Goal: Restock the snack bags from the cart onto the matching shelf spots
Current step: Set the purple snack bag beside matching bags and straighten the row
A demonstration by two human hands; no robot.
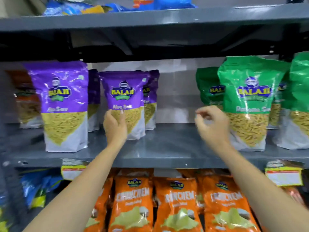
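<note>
A purple Aloo Sev bag [123, 104] stands upright on the grey middle shelf [163, 146], left of the frame's centre, among other purple bags; a larger-looking one [63, 106] stands nearer the shelf's front edge to its left, and more sit behind it; the left hand [114, 124] is on its lower front, fingers spread and curled round the left edge, so it appears to be seating or straightening the bag rather than carrying it; the right hand [212, 123] hangs at centre right, blurred, fingers loosely curled with thumb and forefinger nearly meeting, holding nothing I can make out; just right of it stand the green Ratlami Sev bags [250, 104]; between purple and green the shelf is bare; orange Chinchem bags [133, 203] fill the shelf below, blue bags [117, 4] the upper edge; the cart is out of view; the step in hand looks like placing a purple bag in its matching row; next, I judge, the left hand lets go once the bag stands steady and both turn back to the cart for another.
</note>
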